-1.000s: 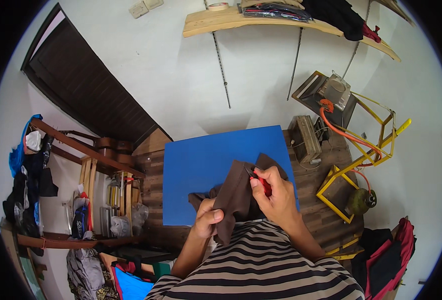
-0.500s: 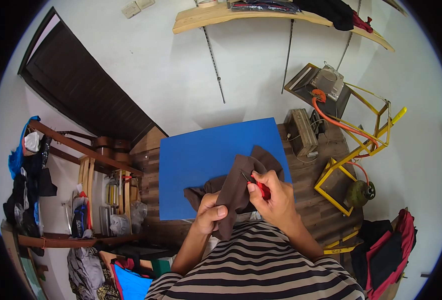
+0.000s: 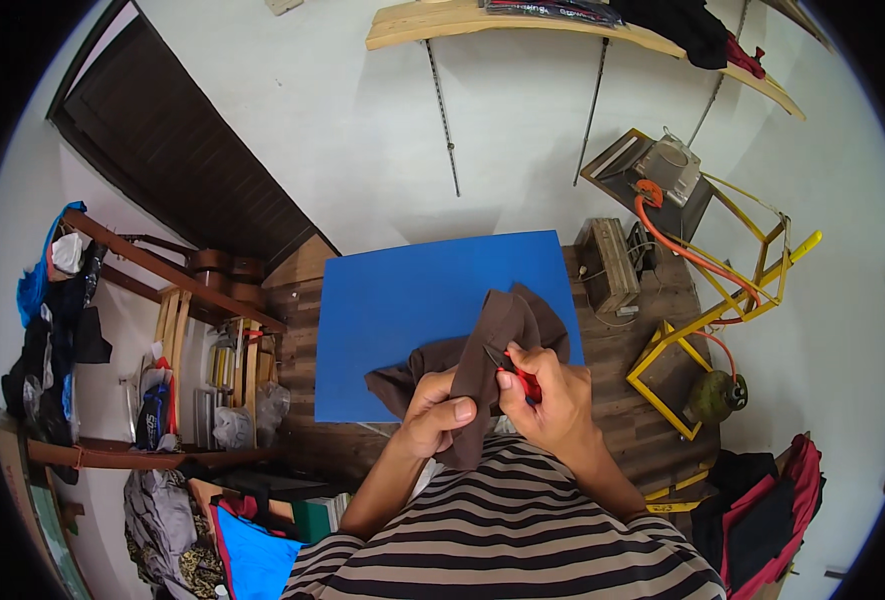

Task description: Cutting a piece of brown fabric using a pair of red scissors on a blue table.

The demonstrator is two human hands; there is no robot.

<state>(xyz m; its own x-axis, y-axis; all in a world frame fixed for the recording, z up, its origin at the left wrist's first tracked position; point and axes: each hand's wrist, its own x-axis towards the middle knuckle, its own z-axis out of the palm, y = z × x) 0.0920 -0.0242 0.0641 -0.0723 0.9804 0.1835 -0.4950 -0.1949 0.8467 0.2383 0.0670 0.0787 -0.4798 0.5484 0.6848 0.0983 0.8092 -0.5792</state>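
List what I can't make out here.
In the head view:
Red-handled tool: mostly hidden by the right hand; contact with brown cloth too small to tell.
Left hand: most fingertips behind the cloth.
Plastic packages: cut off by top edge.

We see the room in fairly bright, diffuse light, its source outside our view. Soft grey shadows fall on the white wall (image 3: pixel 312 130) beneath the wooden shelf (image 3: pixel 502 22) and just above the far edge of the tabletop (image 3: pixel 402 300). The dark door (image 3: pixel 172 140) shows us only faint slats. We find the hands (image 3: pixel 434 415) reasonably sharp, though shading in the folds of the brown cloth (image 3: pixel 476 385) swallows fine detail. Fisheye distortion curves the shelf and door for us, and a bluish fringe borders the black corners, where objects look stretched and softer.
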